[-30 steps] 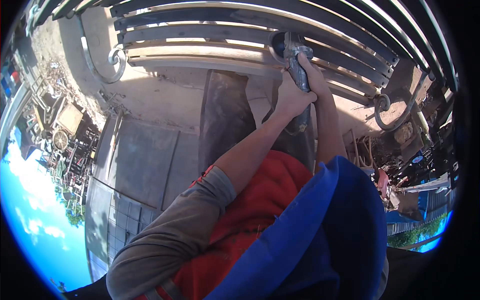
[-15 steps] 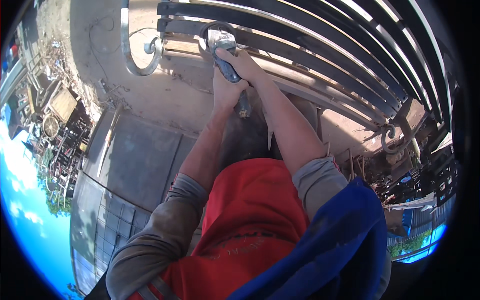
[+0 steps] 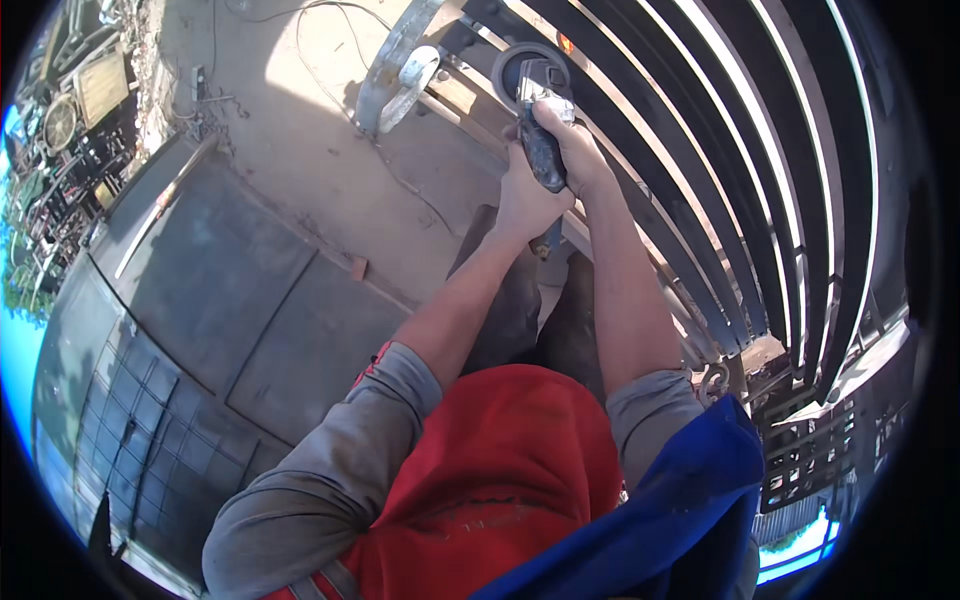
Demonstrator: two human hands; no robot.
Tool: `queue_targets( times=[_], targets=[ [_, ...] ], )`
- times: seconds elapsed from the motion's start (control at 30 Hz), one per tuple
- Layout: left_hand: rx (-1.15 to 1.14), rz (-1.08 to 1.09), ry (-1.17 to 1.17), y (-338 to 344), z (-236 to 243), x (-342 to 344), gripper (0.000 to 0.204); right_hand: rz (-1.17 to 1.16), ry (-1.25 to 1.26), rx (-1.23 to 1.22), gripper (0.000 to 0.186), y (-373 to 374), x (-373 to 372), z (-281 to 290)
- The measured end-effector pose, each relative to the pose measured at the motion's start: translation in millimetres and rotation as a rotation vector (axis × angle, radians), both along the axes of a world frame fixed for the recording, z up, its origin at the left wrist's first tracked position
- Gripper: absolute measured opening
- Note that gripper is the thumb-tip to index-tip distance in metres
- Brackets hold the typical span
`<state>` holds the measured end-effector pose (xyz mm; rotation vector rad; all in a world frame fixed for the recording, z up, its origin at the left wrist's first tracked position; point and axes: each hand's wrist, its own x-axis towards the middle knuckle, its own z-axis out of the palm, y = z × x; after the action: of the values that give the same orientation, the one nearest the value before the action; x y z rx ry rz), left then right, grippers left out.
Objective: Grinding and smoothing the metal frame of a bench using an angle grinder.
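Sunlit sandy ground (image 3: 325, 160) spreads to the left of the hands, crossed by a thin dark cable (image 3: 300, 45) that runs beyond them, and farther out that way lies a heap of mixed scrap (image 3: 85, 120). Nearer, to the left and below the hands, a large grey panel (image 3: 250, 285) covers the ground, with a pale stick (image 3: 165, 205) across its far side and a small reddish block (image 3: 359, 268) by its edge. Both hands are closed round one angle grinder (image 3: 543, 160): the left hand (image 3: 532, 202) curls its fingers about the lower body, while the right hand (image 3: 582, 158) grips higher up, its thumb laid along the top close to the metal head. The grinder's round disc (image 3: 511, 74) sits just beyond the hands, over the near slats of a slatted seat (image 3: 700, 120); whether it touches the wood cannot be told. Dark slats curve away beyond and to the right of the hands, and a grey metal scroll arm (image 3: 390, 75) stands to their left, near the disc. Below the hands are dark trousers (image 3: 500, 325) and a red garment (image 3: 500, 430).
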<state>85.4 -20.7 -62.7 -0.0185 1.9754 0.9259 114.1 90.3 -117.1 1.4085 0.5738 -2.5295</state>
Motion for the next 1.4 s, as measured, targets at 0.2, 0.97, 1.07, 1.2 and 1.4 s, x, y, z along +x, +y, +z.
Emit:
queue_targets(
  times=[0.2,0.97,1.07,1.2,1.4],
  targets=[
    [-0.074,0.057,0.054,11,3,-41,0.078,0.156,0.05,0.097,0.049,8,-54,1],
    [-0.223,0.049,0.108,49,9,-23,0.072,0.159,0.202,-0.088,0.049,34,-44,-18],
    [-0.198,0.056,0.137,45,12,0,0.072,0.239,0.125,-0.044,0.048,37,-27,-1],
    [-0.128,0.115,0.081,42,9,-4,0.071,0.335,0.041,0.088,0.047,38,-35,1],
    [-0.019,0.157,0.056,47,-12,-16,0.067,0.39,0.035,0.255,0.046,51,-52,7]
  ],
)
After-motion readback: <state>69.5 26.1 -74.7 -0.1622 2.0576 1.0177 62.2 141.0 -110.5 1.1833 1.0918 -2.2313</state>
